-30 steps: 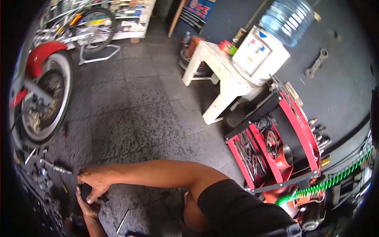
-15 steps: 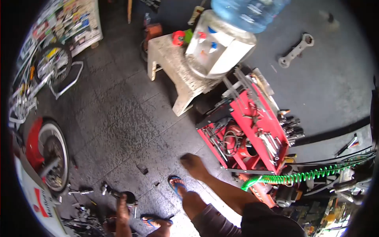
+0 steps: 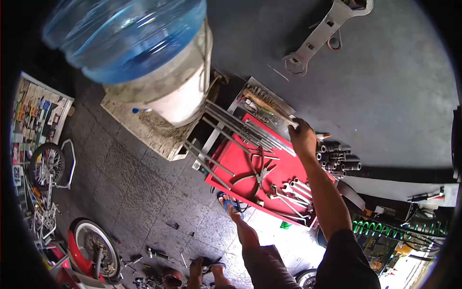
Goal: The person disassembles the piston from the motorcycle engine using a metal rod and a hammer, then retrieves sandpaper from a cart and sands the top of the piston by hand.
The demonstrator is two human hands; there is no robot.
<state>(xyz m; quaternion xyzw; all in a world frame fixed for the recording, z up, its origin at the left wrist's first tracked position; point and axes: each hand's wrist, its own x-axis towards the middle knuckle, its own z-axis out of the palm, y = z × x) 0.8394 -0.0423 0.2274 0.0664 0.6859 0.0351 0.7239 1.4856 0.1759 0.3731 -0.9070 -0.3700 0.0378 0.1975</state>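
Observation:
My right hand [image 3: 303, 138] reaches over the far edge of a red tool cart [image 3: 230, 166]. Its fingers are closed at the near end of a long, pale wooden handle [image 3: 270, 108], which lies across a grey tray [image 3: 287, 102] of small parts. What that handle belongs to is unclear. Pliers [image 3: 261, 176], several spanners [image 3: 299, 190] and long metal rods [image 3: 244, 129] rest on the cart. Low in view, my left hand [image 3: 195, 268] is small and dim beside a sandalled foot, closed around something dark I cannot make out.
A water dispenser with a blue bottle [image 3: 139, 43] stands on a worn stool [image 3: 139, 126]. Sockets [image 3: 339, 158] line the cart's right side. A large flat wrench [image 3: 315, 41] lies on the dark surface beyond. Motorcycle wheels [image 3: 96, 248] and scattered parts are at left.
My right hand has moved from above the floor to the far side of the cart and closed on the wooden handle. The view has come closer to the cart and dispenser.

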